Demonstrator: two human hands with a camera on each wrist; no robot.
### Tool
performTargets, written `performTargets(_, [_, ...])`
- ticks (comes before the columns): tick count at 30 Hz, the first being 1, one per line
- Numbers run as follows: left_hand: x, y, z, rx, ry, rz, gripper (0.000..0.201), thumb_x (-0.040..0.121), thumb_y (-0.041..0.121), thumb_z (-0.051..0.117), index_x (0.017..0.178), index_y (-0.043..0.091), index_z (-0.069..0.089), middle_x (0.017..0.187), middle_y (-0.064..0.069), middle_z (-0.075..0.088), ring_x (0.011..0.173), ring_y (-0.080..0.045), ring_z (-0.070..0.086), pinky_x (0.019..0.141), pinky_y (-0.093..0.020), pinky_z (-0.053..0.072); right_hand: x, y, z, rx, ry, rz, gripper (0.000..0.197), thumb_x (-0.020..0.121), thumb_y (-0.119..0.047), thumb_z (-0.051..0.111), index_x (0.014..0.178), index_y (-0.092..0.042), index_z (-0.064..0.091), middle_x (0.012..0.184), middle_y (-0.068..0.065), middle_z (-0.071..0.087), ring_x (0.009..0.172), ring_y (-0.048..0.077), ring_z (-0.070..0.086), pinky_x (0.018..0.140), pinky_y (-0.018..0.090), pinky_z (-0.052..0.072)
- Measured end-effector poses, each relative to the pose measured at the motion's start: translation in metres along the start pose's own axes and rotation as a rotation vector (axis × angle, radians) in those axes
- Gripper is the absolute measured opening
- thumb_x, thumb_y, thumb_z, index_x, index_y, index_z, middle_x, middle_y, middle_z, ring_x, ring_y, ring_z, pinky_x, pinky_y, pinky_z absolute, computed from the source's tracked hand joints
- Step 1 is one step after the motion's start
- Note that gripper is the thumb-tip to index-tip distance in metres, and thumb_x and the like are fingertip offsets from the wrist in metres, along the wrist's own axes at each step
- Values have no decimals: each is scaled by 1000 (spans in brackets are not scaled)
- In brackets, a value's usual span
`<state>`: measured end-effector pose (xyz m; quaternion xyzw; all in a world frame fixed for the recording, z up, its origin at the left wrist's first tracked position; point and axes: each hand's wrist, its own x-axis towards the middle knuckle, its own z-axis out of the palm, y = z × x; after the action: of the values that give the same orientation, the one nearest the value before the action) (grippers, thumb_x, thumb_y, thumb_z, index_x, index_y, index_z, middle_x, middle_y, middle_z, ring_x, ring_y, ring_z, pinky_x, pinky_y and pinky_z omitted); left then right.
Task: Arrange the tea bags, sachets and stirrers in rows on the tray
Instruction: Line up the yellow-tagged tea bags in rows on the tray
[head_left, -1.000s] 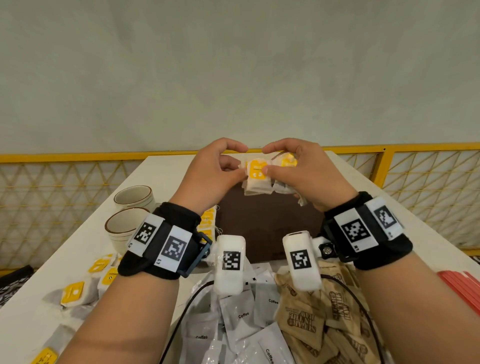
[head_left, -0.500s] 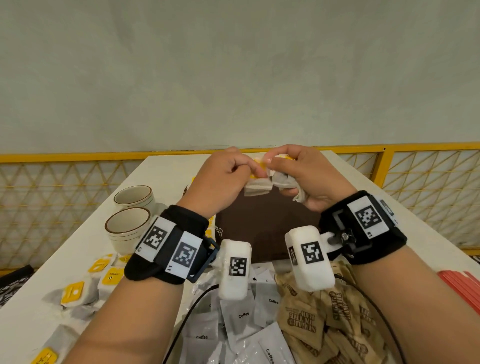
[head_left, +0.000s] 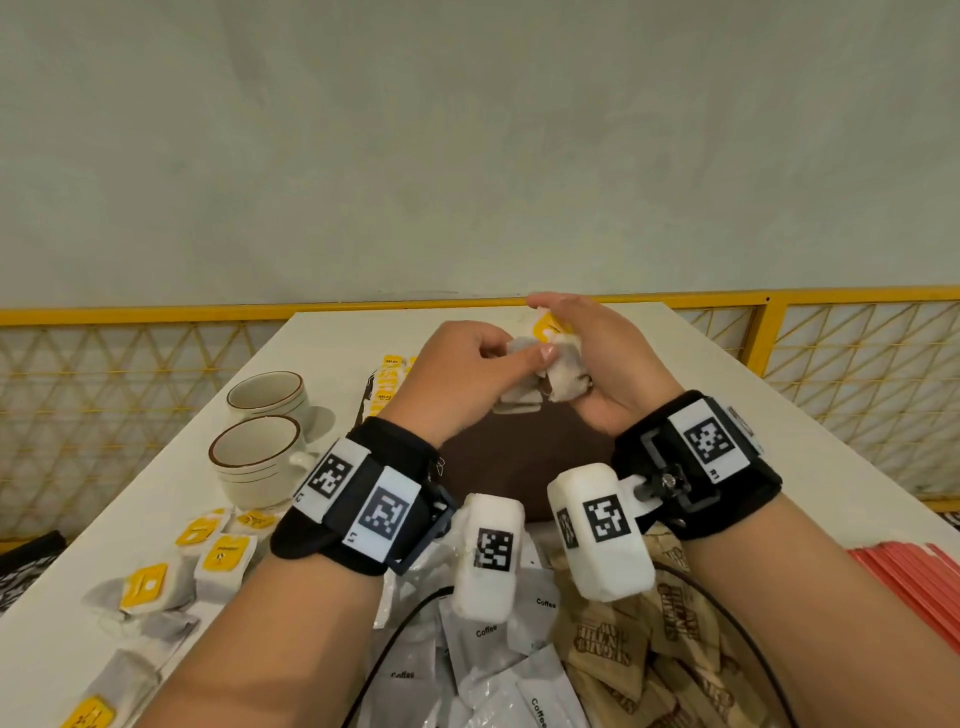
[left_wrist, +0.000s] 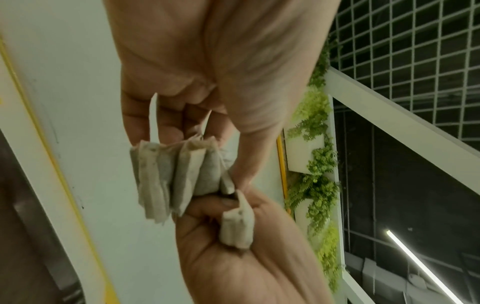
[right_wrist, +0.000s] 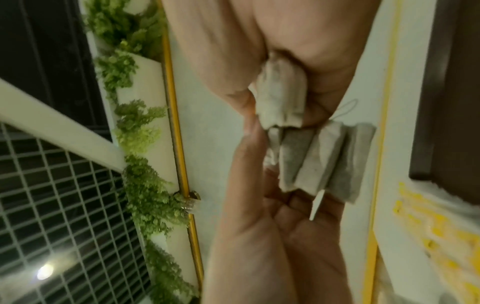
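Both hands hover over the dark brown tray (head_left: 519, 467). My right hand (head_left: 566, 338) grips a bunch of several grey tea bags (head_left: 563, 364), one yellow tag showing on top; the right wrist view shows the bunch (right_wrist: 319, 160) fanned across its fingers. My left hand (head_left: 511, 358) pinches a single tea bag (left_wrist: 237, 228) between thumb and fingers, right against the bunch (left_wrist: 176, 176). A row of yellow-tagged tea bags (head_left: 389, 379) lies along the tray's left side.
Two stacked-rim cups (head_left: 260, 457) stand left of the tray. Loose tea bags (head_left: 218, 556) lie at the near left. White coffee sachets (head_left: 488, 649) and brown sugar sachets (head_left: 649, 649) are piled near me. Red stirrers (head_left: 914, 582) lie at the right edge.
The hands turned: the right one rolled palm inward with the bunch, hiding most yellow tags. The left hand now holds one bag drawn to the bunch's side.
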<state>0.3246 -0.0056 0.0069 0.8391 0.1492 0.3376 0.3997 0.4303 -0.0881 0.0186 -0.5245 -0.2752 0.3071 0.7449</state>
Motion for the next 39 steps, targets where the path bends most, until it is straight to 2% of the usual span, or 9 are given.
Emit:
performTargets(5, [2, 0, -4, -19, 50, -29, 53, 85, 33, 68, 69, -14, 53, 59, -9, 32, 54, -16, 31, 56, -31, 25, -5, -5, 1, 330, -103, 175, 14, 96, -12, 51, 92, -4, 60, 79, 12, 63, 72, 23, 62, 64, 30, 56])
performTargets(8, [4, -3, -7, -27, 104, -27, 48, 85, 27, 68, 58, -5, 44, 58, -4, 25, 53, -12, 26, 53, -26, 22, -6, -5, 2, 392, -140, 186, 13, 96, -10, 47, 101, -2, 57, 91, 15, 60, 79, 25, 63, 68, 32, 57])
performTargets(12, [7, -9, -17, -104, 128, -58, 48, 85, 30, 66, 73, -15, 55, 66, -7, 39, 64, -18, 36, 63, -30, 31, -2, -2, 0, 365, -113, 142, 21, 94, -2, 41, 109, -6, 55, 102, 16, 54, 81, 25, 61, 66, 35, 55])
performTargets(18, [7, -11, -23, -153, 124, -63, 46, 83, 36, 67, 79, -10, 63, 69, -10, 46, 67, -18, 41, 65, -32, 33, -1, 4, 1, 295, -269, 117, 32, 92, -3, 53, 123, 4, 51, 114, 20, 60, 98, 27, 61, 83, 37, 54])
performTargets(22, [6, -12, -24, -93, 99, -6, 36, 89, 32, 65, 81, -3, 68, 72, -25, 53, 67, -16, 46, 65, -30, 36, 4, 0, -8, 230, -119, 36, 41, 88, 5, 58, 126, -7, 50, 99, 12, 61, 76, 16, 65, 60, 27, 56])
performTargets(25, [4, -8, -21, -28, 80, 45, 29, 88, 29, 65, 79, 2, 70, 61, -3, 48, 57, -4, 41, 57, -19, 33, 1, -5, -12, 158, -103, 5, 29, 86, -2, 63, 113, -10, 57, 80, 4, 57, 59, 7, 57, 46, 17, 46])
performTargets(29, [3, -9, -17, 35, 47, 81, 42, 86, 33, 67, 81, -8, 65, 66, -10, 41, 60, -11, 37, 60, -28, 30, -2, -5, -8, 63, -84, -102, 20, 84, -1, 66, 101, -10, 61, 80, 6, 58, 54, 7, 57, 45, 18, 46])
performTargets(35, [3, -9, -25, -43, 79, 18, 26, 96, 17, 53, 79, 22, 73, 85, 10, 70, 79, 5, 60, 77, -11, 43, 0, -18, -21, -40, 48, -291, 20, 82, 2, 68, 96, -10, 61, 77, 5, 55, 51, 7, 52, 46, 16, 43])
performTargets(39, [5, -14, -29, -19, 60, 43, 23, 91, 9, 60, 85, 29, 71, 87, 5, 70, 82, -3, 62, 78, -15, 45, -10, -35, -29, -90, -147, -245, 23, 80, -1, 67, 101, -8, 61, 70, 2, 54, 53, 9, 48, 40, 16, 37])
